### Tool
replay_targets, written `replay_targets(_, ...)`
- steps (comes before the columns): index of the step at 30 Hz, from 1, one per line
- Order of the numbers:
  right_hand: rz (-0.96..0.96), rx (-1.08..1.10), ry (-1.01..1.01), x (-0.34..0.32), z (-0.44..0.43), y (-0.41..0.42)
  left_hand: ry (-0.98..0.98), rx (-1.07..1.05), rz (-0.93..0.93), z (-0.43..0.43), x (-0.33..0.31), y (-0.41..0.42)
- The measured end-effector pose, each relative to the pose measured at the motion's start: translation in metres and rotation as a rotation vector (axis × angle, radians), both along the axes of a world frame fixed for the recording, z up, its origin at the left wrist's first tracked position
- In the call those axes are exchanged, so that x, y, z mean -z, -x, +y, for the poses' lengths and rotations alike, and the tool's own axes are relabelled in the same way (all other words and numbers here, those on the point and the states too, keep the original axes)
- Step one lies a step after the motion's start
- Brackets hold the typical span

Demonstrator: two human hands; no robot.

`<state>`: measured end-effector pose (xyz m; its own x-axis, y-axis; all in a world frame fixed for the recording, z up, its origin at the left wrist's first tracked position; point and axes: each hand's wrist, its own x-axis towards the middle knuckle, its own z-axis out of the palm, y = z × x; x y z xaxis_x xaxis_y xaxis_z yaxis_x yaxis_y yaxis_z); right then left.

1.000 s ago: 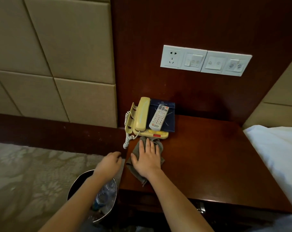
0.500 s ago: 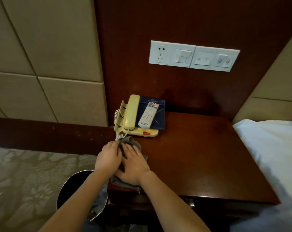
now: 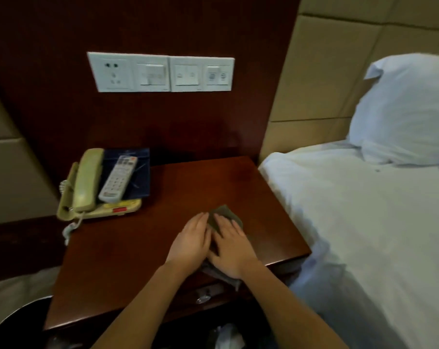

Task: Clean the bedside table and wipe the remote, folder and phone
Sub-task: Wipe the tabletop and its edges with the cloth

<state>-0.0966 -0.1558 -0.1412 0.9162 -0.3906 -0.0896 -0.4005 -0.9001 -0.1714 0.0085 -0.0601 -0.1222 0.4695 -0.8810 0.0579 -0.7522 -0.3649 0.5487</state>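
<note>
My left hand (image 3: 191,244) and my right hand (image 3: 232,246) lie flat side by side, fingers straight, pressing a grey cloth (image 3: 224,213) onto the dark wooden bedside table (image 3: 128,250) near its front right edge. One end of the cloth hangs over the front edge. At the table's back left stands a cream phone (image 3: 87,187) with its handset on the cradle. A dark blue folder (image 3: 140,170) lies partly on the phone, and a white remote (image 3: 117,178) rests on the folder.
A bed with white sheet (image 3: 364,222) and pillow (image 3: 404,109) borders the table on the right. A socket and switch panel (image 3: 160,71) sits on the wall above. A black bin (image 3: 14,323) stands at lower left. A drawer knob (image 3: 204,298) shows below the table front.
Both hands have slid the cloth from beside the phone rightward across the table toward the bed side. The left hand joined the right on the cloth. The view has swung right.
</note>
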Motion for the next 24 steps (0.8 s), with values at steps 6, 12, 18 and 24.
replay_targets(6, 0.013, 0.215, 0.039, -0.002, -0.068, 0.050, -0.105, 0.091, -0.286, -0.046, 0.004, 0.013)
replay_targets(12, -0.007, 0.292, 0.074, 0.008, -0.114, 0.019, -0.158, -0.008, -0.348, -0.056, 0.004, -0.038)
replay_targets(18, -0.015, 0.356, 0.105, 0.011, -0.163, -0.036, -0.163, -0.154, -0.467, -0.073, 0.004, -0.103)
replay_targets(24, 0.018, 0.434, 0.125, 0.004, -0.198, -0.107, -0.064, -0.052, -0.566, -0.076, 0.008, -0.124)
